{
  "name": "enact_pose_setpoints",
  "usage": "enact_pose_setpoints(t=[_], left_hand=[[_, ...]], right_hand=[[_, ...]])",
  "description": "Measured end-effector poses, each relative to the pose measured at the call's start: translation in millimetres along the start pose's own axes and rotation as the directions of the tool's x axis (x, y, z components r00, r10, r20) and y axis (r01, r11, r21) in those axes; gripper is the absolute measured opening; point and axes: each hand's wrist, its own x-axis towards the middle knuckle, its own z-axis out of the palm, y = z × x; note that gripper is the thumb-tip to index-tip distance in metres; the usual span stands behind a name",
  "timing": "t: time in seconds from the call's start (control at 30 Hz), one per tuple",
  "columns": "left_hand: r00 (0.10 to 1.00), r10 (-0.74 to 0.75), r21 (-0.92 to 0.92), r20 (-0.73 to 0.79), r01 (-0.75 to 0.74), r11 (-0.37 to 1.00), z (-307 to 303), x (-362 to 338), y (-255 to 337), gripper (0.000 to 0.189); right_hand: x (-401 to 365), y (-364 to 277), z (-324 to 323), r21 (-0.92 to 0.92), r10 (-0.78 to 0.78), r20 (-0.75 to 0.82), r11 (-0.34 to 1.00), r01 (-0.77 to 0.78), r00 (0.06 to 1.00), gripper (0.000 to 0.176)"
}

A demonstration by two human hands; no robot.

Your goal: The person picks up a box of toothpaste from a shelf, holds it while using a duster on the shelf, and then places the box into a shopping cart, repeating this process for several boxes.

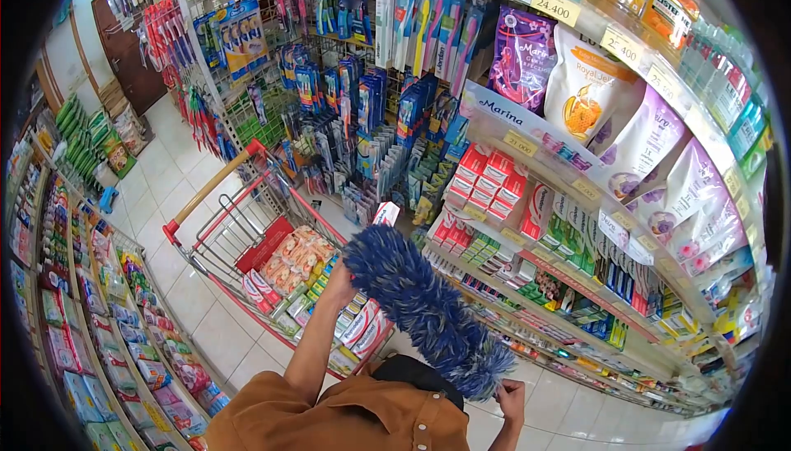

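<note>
a person in a brown shirt [346,418] stands in a shop aisle. they hold a fluffy blue duster [420,303] out in front of them. the duster lies slanted across the middle. one end is up by the cart and the other end is down near the shirt collar.

the left hand [338,276] is at the upper end of the duster. it looks closed around that end, but the fluff hides the fingers. the right hand [511,400] is at the lower, near end. its fingers are curled in and touch the fluffy tip. i cannot tell if it pinches the fluff or only rests on it.

just past the left hand is a red shopping cart [218,229] with a pale handle. it stands on the white tile floor [181,286]. small packs [292,261] fill the near part of the cart, some orange, some red and white.

on the right are long shelves [527,134]. red boxes [490,175] sit in rows there, and big white and purple pouches [651,142] stand above them. a yellow price tag [554,8] is stuck high up. farther back, many toothbrushes [428,23] hang in blue packs.

on the left is another shelf [82,286] full of bright little packs. far away on the left is a brown door [124,47].
</note>
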Motion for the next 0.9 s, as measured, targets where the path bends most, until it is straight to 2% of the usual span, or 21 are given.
enact_pose_setpoints(t=[0.03,0.13,0.17,0.27,0.3,0.4,0.43,0.53,0.7,0.8,0.87,0.9], left_hand=[[0.998,0.024,0.051,0.051,-0.027,0.998,5,-5,1,0.026],[0.978,-0.071,0.166,0.195,0.039,0.985,3,-8,-1,0.031],[0.991,-0.086,0.166,0.104,0.068,0.984,17,-14,-2,0.036],[0.968,-0.089,0.083,0.236,0.071,0.994,16,-11,-11,0.038],[0.98,-0.073,0.111,0.183,0.053,0.992,10,-3,-19,0.037],[0.977,-0.03,0.085,0.209,0.012,0.996,15,3,-15,0.034],[0.993,-0.025,0.056,0.119,0.019,0.998,32,-5,-7,0.033],[0.997,0.083,0.183,-0.004,-0.081,0.98,52,-10,7,0.031],[0.988,0.151,0.029,-0.034,-0.151,0.988,40,8,6,0.027],[0.981,0.188,0.025,-0.037,-0.187,0.982,42,4,0,0.028],[0.955,0.288,0.244,0.066,-0.295,0.924,32,-4,-16,0.029],[0.966,0.254,0.236,0.055,-0.26,0.936,32,-5,-21,0.03]], right_hand=[[3,2,2,-0.018,-0.017,-0.023,1.0,0.017,1.0,0.023],[18,7,11,-0.068,-0.086,-0.11,0.995,0.079,0.99,0.02],[22,5,13,-0.087,-0.113,-0.144,0.991,0.101,0.983,0.018],[32,-10,28,-0.044,-0.124,-0.23,0.992,0.117,0.965,0.017],[33,-13,29,-0.014,-0.14,-0.227,0.99,0.14,0.964,0.014],[31,-11,20,0.037,-0.121,-0.192,0.991,0.131,0.974,0.017],[28,-8,14,0.043,-0.11,-0.165,0.992,0.119,0.98,0.018],[16,-3,-3,0.06,-0.074,-0.095,0.995,0.08,0.993,0.02],[5,2,-18,0.092,0.005,-0.037,0.996,-0.001,0.999,0.019],[6,5,-14,0.052,0.026,-0.005,0.998,-0.026,1.0,0.02],[13,8,-9,-0.006,-0.018,-0.023,1.0,0.018,1.0,0.022],[19,10,-7,-0.04,-0.063,-0.054,0.997,0.061,0.997,0.023]])
